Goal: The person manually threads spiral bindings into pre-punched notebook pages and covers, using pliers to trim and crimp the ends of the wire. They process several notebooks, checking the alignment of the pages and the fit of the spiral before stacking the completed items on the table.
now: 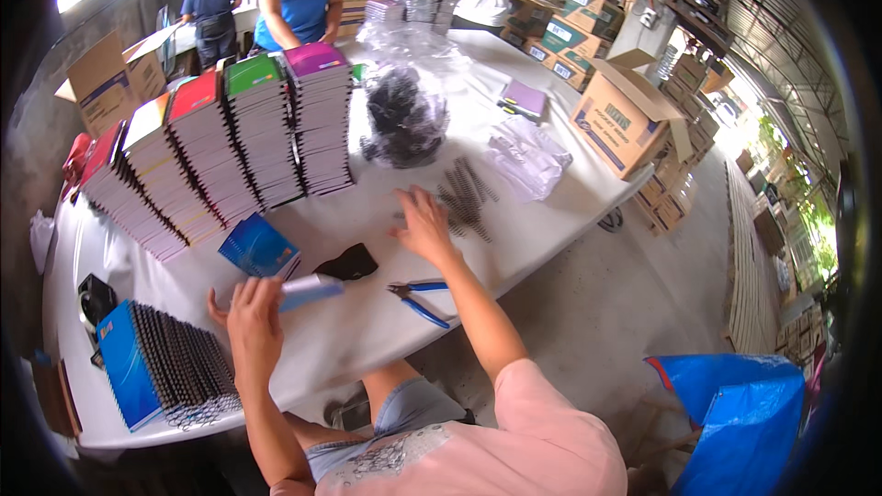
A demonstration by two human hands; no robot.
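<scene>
My left hand [255,320] grips a thin blue-and-white notebook [310,293], smeared by motion, above the near part of the white-covered table. My right hand [426,226] reaches out over the table with its fingers apart, just left of a loose pile of dark spiral binding coils [470,195]. Between my hands lie a black pouch-like piece [349,263] and blue-handled pliers [421,301]. Beyond my left hand is a small stack of blue notebooks [260,246]. To the left of that hand, a row of coil-bound notebooks with a blue cover [130,369] stands on edge.
Tall stacks of notebooks with coloured covers [253,75] line the left back. A clear bag of black coils [404,118], a white plastic bag [528,158] and a purple notebook stack [524,99] lie farther off. An open carton [617,118] stands at the right edge. Other people work behind.
</scene>
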